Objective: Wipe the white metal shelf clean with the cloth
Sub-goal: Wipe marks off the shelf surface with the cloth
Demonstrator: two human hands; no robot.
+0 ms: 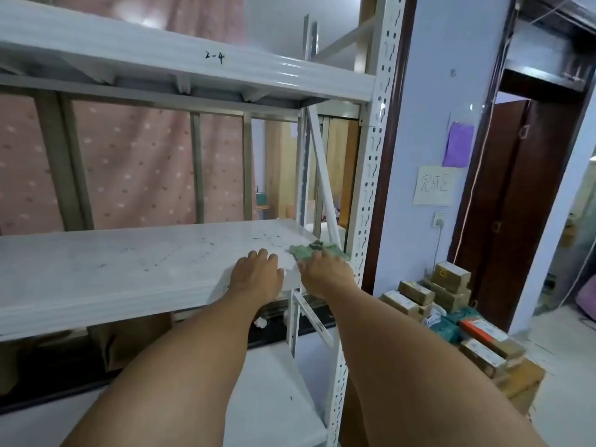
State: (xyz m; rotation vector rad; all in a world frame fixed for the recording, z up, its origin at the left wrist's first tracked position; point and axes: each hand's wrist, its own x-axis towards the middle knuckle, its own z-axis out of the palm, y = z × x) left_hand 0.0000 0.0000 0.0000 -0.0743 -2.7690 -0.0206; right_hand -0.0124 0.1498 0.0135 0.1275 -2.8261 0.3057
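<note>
Right hand (324,269) fingers (317,254) curled onto the green cloth (308,250), pinning it at the right end of the white metal shelf (129,266), mid-frame. Left hand (256,272) flat, fingers spread, empty, bracing the front edge. Advice: keep pressure even, sweep leftward over the dark scuffs. Both forearms extended forward.

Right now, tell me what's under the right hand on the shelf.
A crumpled green cloth lies under the right hand, at the shelf's right end. The cloth part and shelf surface beneath the palm are covered.
</note>
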